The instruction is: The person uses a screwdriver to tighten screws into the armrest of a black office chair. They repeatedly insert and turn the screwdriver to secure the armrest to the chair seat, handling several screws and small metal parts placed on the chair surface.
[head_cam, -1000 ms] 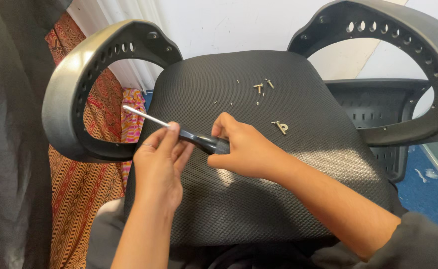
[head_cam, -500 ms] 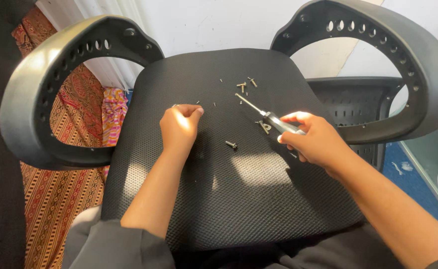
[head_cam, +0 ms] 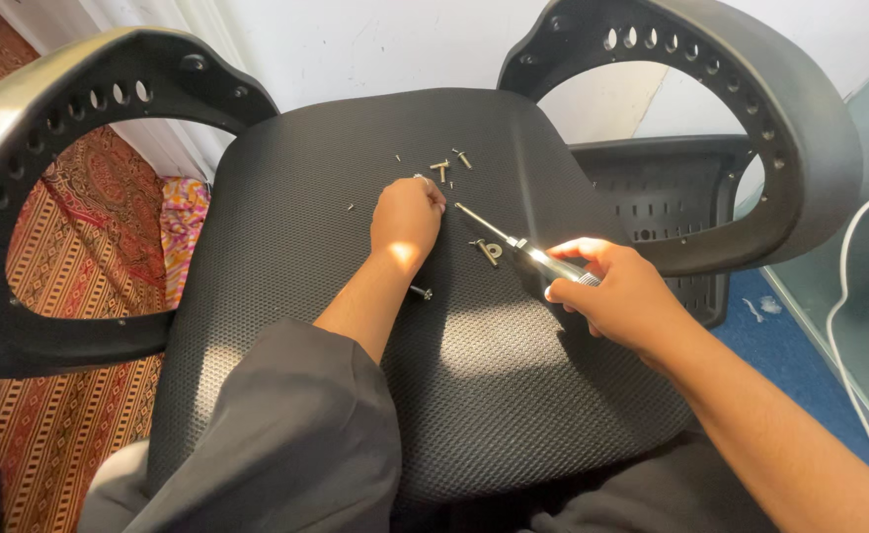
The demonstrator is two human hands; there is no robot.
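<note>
Since half a second ago the left hand [head_cam: 407, 219] has pushed further up the seat toward the loose fasteners, and the right hand [head_cam: 624, 296] has held its place at centre right with the tool.

Screwdriver [head_cam: 518, 249]: right of frame centre, thin metal shaft pointing up and left, dark handle wrapped in the right hand's closed fingers. Judged light and rigid; the handle is the place to take it, since the bare shaft would be slick and turn in the fingers.

Left hand: curled knuckles-up on the seat cushion [head_cam: 286, 257], fingertips drawn together at the upper centre of the frame. Whether they pinch a fastener, I cannot tell. Small screws [head_cam: 452, 163] lie scattered just above it, a bolt [head_cam: 488, 251] lies between the two hands, and a dark screw [head_cam: 420, 292] sits beside the left wrist. Judged tiny, hard, apt to roll or sink into the mesh weave; best pinched by the head.

Outward: curved grey armrests, left [head_cam: 54, 109] and right [head_cam: 750, 99], a perforated plastic panel [head_cam: 667, 197] at the right, patterned red cloth [head_cam: 69, 237] at the left edge, blue floor [head_cam: 810, 355] at lower right.
</note>
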